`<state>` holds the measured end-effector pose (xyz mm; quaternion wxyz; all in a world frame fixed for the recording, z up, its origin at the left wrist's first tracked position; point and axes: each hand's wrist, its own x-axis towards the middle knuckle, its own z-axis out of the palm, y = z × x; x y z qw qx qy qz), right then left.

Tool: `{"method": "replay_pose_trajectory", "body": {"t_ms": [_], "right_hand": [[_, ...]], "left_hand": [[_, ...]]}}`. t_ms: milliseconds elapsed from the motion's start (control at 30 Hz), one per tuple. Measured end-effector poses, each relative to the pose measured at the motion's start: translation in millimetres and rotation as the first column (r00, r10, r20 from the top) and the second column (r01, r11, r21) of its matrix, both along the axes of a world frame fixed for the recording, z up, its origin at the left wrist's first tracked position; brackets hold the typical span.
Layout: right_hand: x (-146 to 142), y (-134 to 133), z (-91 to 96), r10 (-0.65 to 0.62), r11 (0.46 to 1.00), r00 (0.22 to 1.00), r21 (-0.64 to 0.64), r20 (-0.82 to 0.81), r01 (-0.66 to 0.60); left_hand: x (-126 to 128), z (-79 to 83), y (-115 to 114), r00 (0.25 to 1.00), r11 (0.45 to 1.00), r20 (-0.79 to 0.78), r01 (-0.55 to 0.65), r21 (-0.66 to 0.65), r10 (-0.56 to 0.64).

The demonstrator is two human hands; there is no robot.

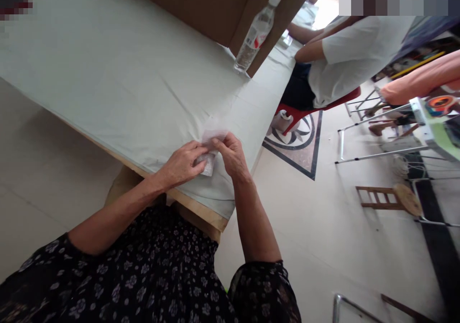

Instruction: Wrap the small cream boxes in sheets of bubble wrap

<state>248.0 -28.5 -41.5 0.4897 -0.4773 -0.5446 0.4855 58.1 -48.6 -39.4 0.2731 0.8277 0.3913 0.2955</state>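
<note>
A small, clear plastic bag (214, 135) lies at the corner end of the cloth-covered table (118, 88). From its right side, my right hand (233, 156) pinches the upper part between thumb and curled fingers. My left hand (185, 164) comes in from the left, its fingers and thumb closed about the lower part of the bag. Both hands rest low over the cloth, close together. What the bag contains, if anything, is too small to make out, and the fingers cover its middle.
A large brown cardboard box (194, 6) stands at the back of the table, with a clear water bottle (257, 33) upright against it. Beyond the right edge, a person in a white shirt (362, 50) sits on a red chair (341, 98). A wooden stool (406, 201) is on the floor.
</note>
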Motion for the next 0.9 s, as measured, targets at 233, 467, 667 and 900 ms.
{"method": "replay_pose_trajectory", "body": {"t_ms": [233,467,667,900], "right_hand": [[-5,-19,0.6,-0.041,0.995,0.998,0.090,0.047,0.036],[-5,-29,2.8,-0.039,0.994,0.995,0.105,0.091,0.029],[-3,-34,-0.1,-0.038,0.995,0.986,0.100,0.165,0.021],[-2,-53,2.7,-0.001,0.977,0.981,0.208,0.194,-0.041]], "left_hand": [[1,-10.2,-7,0.975,0.978,0.089,-0.205,0.031,0.201],[-7,-6.8,12,0.990,0.991,0.091,-0.099,-0.085,0.107],[-9,0.7,20,0.995,0.983,0.097,-0.020,-0.183,0.038],[-12,-0.3,20,0.986,0.981,0.168,0.039,-0.188,-0.007]]}}
